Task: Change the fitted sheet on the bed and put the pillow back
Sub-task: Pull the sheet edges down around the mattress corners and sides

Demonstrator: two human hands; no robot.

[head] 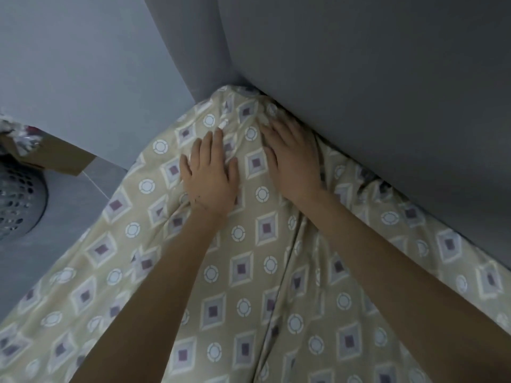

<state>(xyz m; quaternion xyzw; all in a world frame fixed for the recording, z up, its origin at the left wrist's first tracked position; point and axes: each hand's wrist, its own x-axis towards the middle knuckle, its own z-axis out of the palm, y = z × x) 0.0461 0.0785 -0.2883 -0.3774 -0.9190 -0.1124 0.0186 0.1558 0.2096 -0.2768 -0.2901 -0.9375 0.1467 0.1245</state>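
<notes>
Both hands lay flat, fingers straight, on patterned fitted sheet [249,272]: left hand [211,175], right hand [293,161] at its 3 o'clock beside grey headboard [387,106].

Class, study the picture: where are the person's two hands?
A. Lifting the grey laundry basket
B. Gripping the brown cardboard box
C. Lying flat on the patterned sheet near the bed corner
C: the left hand and the right hand both rest with straight fingers on the patterned sheet, close to the corner beside the grey panel.
</notes>
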